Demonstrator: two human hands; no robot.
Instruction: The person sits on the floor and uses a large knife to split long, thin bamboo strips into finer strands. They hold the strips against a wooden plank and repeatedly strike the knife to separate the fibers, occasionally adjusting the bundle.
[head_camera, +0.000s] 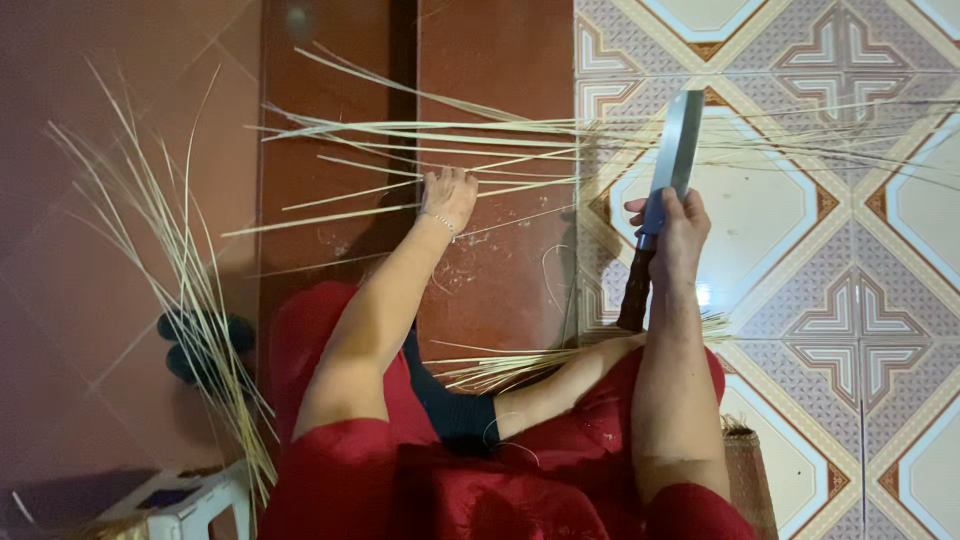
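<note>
My left hand (449, 196) reaches forward and closes its fingers on several long, thin pale strips (420, 132) that lie fanned across the floor. A thin bracelet circles that wrist. My right hand (679, 232) grips the dark handle of a broad cleaver (677, 147), blade pointing away from me and held over the strips where they cross onto the patterned tiles. Another small bundle of strips (500, 366) lies close to my red clothing, by my bare leg (560, 385).
A loose sheaf of long strips (190, 290) arcs along the left over red-brown tiles (500, 60). Dark rounded objects (200, 345) lie under it. A white plastic stool (190, 505) is at the bottom left, a woven basket (750, 470) at the bottom right, patterned floor tiles (850, 300) on the right.
</note>
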